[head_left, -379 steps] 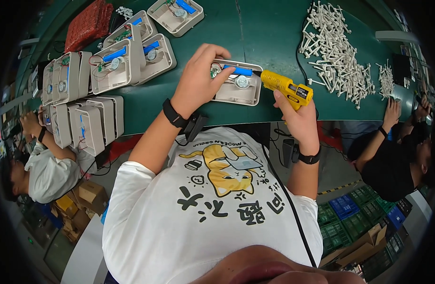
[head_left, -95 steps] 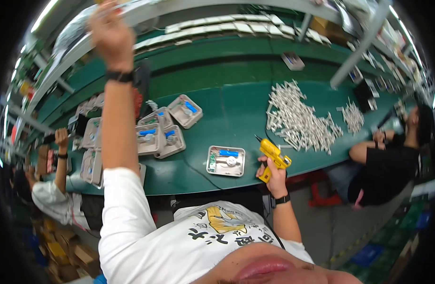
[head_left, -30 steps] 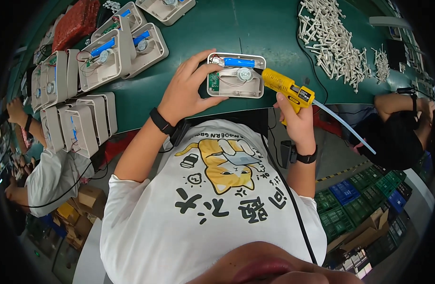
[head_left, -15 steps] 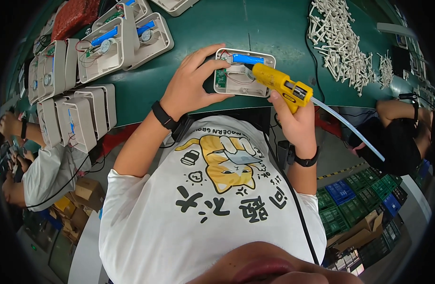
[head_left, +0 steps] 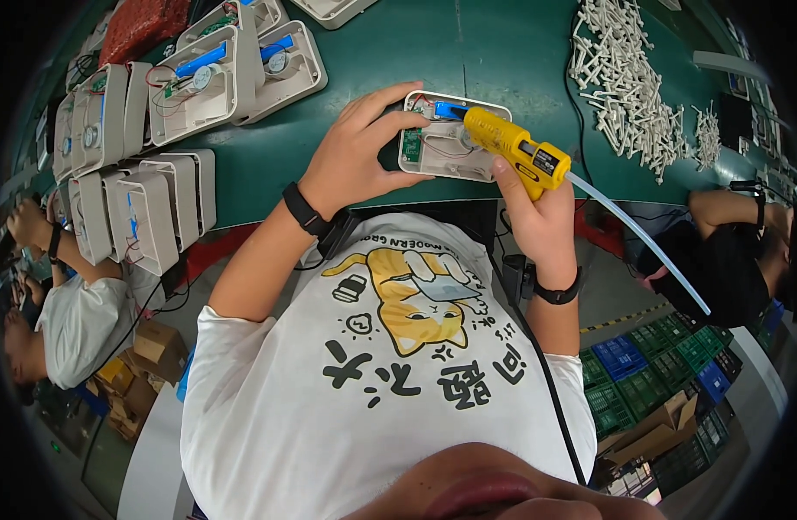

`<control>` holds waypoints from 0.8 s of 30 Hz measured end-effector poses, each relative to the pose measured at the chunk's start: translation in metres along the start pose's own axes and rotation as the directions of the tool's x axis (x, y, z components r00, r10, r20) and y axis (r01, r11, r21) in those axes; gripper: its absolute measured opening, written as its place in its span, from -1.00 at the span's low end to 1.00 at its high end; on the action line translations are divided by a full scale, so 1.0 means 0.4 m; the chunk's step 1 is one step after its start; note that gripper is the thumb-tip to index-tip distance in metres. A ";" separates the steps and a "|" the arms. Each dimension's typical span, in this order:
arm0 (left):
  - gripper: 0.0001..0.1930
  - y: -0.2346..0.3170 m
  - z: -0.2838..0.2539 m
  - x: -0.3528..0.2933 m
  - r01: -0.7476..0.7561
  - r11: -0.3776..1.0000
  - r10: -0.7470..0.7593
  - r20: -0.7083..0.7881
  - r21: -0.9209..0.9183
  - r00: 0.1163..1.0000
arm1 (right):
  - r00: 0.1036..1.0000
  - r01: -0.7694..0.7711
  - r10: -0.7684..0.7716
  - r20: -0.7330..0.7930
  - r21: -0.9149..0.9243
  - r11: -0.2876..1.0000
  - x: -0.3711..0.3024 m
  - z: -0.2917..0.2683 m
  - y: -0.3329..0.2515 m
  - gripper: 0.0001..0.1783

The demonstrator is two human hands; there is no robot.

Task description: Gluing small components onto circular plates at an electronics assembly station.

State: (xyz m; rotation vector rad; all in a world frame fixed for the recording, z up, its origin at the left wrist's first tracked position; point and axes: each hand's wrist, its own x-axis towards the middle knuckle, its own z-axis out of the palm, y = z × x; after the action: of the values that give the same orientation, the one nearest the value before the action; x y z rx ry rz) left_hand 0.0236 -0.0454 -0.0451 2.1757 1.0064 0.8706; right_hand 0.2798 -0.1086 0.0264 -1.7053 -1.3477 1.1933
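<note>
A white plastic housing (head_left: 464, 166) lies open side up on the bench in front of me. Inside it are a blue cylindrical battery (head_left: 448, 111), a green circuit board (head_left: 412, 146) and thin wires. My left hand (head_left: 360, 152) grips the housing's left end, with fingers over the far rim and the thumb at the near side. My right hand (head_left: 541, 217) is wrapped round a yellow hot glue gun (head_left: 511, 149). Its dark nozzle points left, at the battery, and hides part of it. A long translucent glue stick (head_left: 638, 234) sticks out of the gun's back.
Several similar housings (head_left: 199, 104) with batteries and wires stand on the green bench (head_left: 355, 61) at left. A heap of small white plastic parts (head_left: 624, 87) lies at right beside a black cable. Other people (head_left: 86, 321) sit on both sides; crates (head_left: 658, 364) stand lower right.
The glue gun's nozzle has moved a little left along the battery. The gun is slightly turned and its glue stick shifted. The whole bench scene sits slightly farther right in view.
</note>
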 end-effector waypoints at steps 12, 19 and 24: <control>-0.42 0.018 0.006 0.015 0.059 0.998 -0.059 -0.108 -0.010 0.992 | 0.996 0.081 -0.065 -0.063 0.297 0.951 -0.008 -0.061 0.114 -0.71; -0.41 -0.022 0.098 0.244 0.303 0.942 -0.335 -0.314 -0.148 0.888 | 0.968 0.214 -0.103 -0.229 0.537 0.816 0.026 -0.083 0.276 -0.70; -0.45 -0.120 0.132 0.417 0.123 0.949 -0.257 -0.486 -0.290 0.835 | 0.966 0.237 -0.118 -0.231 0.598 0.766 0.040 -0.091 0.277 -0.67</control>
State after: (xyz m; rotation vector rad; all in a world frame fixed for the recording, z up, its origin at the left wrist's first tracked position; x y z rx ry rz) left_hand 0.1266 0.1031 -0.0601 1.6205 1.2629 1.4464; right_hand 0.3558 -0.1205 -0.0626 -1.1408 -0.8401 1.1682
